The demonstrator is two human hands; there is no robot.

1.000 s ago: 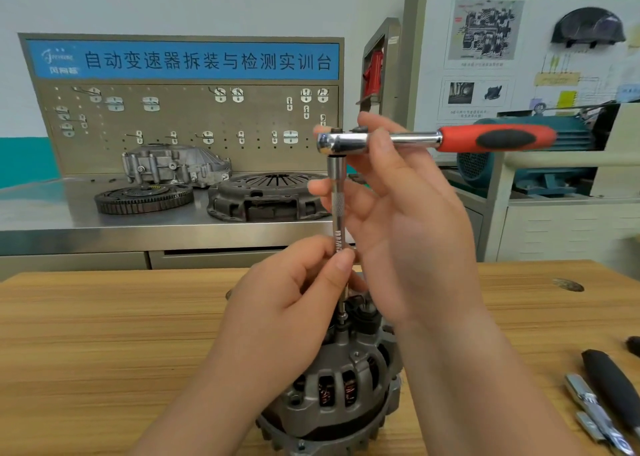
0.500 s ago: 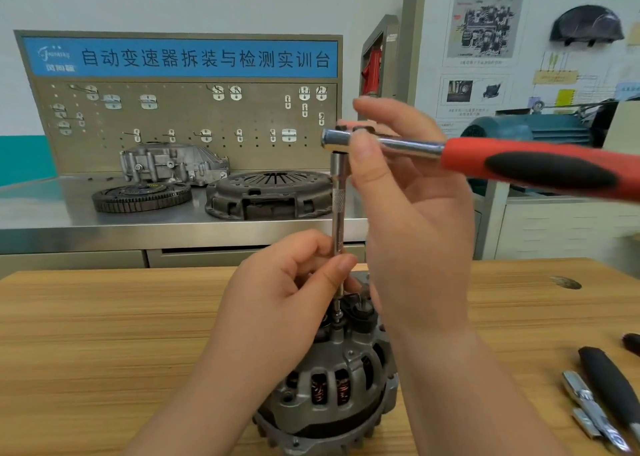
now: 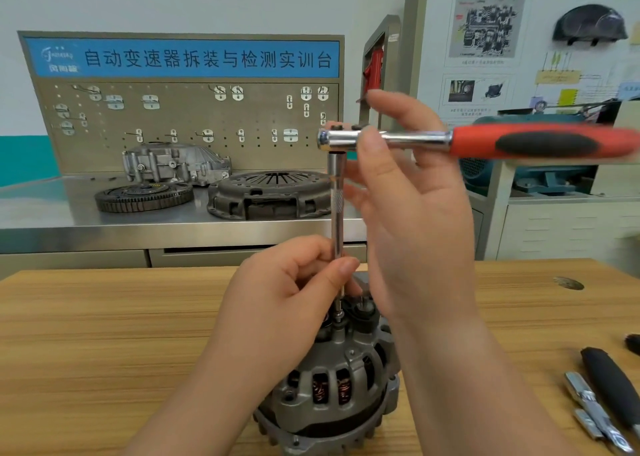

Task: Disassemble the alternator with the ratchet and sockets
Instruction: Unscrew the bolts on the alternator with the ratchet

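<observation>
Disassembly is judged to be at an early stage. At the near edge, the alternator (image 3: 332, 386) is stood on end on the wooden table (image 3: 104, 334), just right of centre. Its grey casing halves are seen joined, and copper windings are shown only through the slots. No removed bolt, cover or pulley is seen lying on the table. To the near right, spare tools (image 3: 602, 410) are laid well apart from the work, one with a black handle.

Above the casing, the extension bar (image 3: 336, 213) is held upright, and its lower tip is set on a small fastener (image 3: 338, 317) at the alternator's top. Whether that fastener is loosened cannot be told. The bar's lower part is pinched by the left hand (image 3: 284, 296) between thumb and curled fingers, so that it is kept steady. At the bar's top, the ratchet (image 3: 485, 142) is seated, and its red handle is pointed right and is blurred. The ratchet's neck is gripped beside the head by the right hand (image 3: 408, 213), with the thumb across the front and the fingers behind.

Left to do, by this judgement, are this fastener, the remaining bolts and the splitting of the casing.

Farther off, a clutch cover (image 3: 270, 192), a toothed ring (image 3: 143, 197) and a grey casting (image 3: 173, 163) are set on a steel bench (image 3: 69, 220), with a pegboard (image 3: 173, 109) behind.
</observation>
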